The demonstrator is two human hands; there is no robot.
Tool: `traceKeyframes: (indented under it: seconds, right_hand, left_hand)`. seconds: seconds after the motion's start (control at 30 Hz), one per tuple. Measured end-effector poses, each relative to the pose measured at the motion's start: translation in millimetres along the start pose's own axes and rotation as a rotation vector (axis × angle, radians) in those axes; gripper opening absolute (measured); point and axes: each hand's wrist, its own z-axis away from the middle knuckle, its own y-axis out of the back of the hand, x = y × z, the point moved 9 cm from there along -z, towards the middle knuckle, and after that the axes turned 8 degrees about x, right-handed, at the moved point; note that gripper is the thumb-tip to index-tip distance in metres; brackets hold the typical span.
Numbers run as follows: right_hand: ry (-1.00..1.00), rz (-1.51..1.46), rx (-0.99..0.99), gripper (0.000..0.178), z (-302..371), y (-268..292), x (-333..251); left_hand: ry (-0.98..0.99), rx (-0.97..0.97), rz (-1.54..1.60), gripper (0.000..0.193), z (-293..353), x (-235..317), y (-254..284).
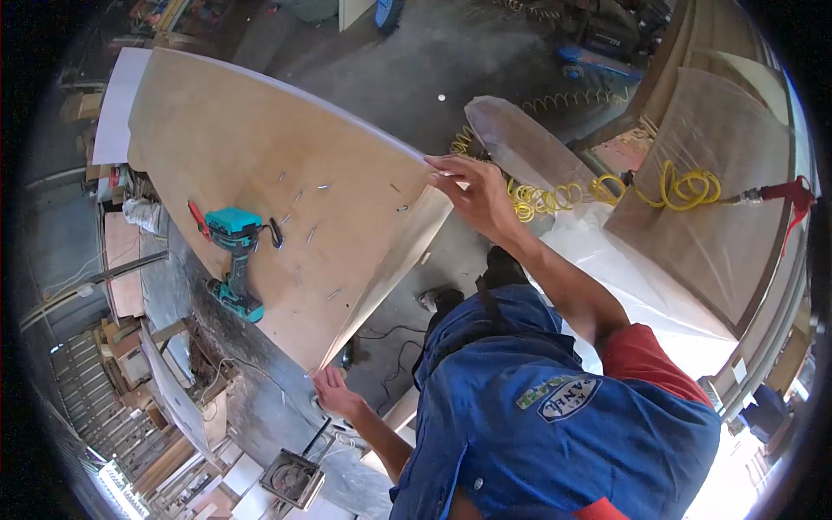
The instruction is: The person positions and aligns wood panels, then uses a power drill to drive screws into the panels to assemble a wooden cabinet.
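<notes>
- Panel (234, 147) carried 1 teal drill (234, 270), left, and scattered metal pieces (311, 234).
- Right hand (479, 192) pinched the panel's right corner.
- Left hand (337, 395) pinched its near corner.

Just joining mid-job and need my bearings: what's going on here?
A person is at a large brown board, left hand at one near corner, right hand at the other; whether either grips it is unclear. A teal cordless drill and scattered small metal pieces lie on the board.
</notes>
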Motion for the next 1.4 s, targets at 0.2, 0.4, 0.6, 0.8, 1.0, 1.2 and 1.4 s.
traceKeyframes:
  seconds: [0.2, 0.4, 0.6, 0.8, 1.0, 1.2, 1.4]
  right_hand:
    - [-0.054, -0.033, -0.002, 0.023, -5, -1, 8]
    - [-0.157, -0.130, -0.045, 0.026, -4, -1, 15]
    - [-0.086, -0.057, -0.036, 0.020, -6, 0, 17]
    - [-0.046, 0.038, 0.130, 0.016, 2, 3, 27]
    - [0.259, 0.182, 0.553, 0.032, 78, -36, -20]
    - [0.504, 0.455, 0.259, 0.036, 203, -194, -98]
    - [0.669, 0.538, -0.233, 0.029, 233, -312, -144]
  left_hand:
    - [-0.047, -0.029, -0.028, 0.058, -8, -1, 3]
    - [-0.033, -0.016, 0.007, 0.052, -7, 2, 6]
    - [-0.089, -0.058, -0.093, 0.042, -7, 10, 6]
    - [-0.104, -0.170, -0.033, 0.028, -9, 22, -3]
    - [-0.109, -0.446, -0.101, 0.034, -30, 13, -5]
    - [-0.346, -0.924, -0.116, 0.053, -43, -1, -32]
    - [-0.217, -1.118, 0.117, 0.040, -40, -9, -68]
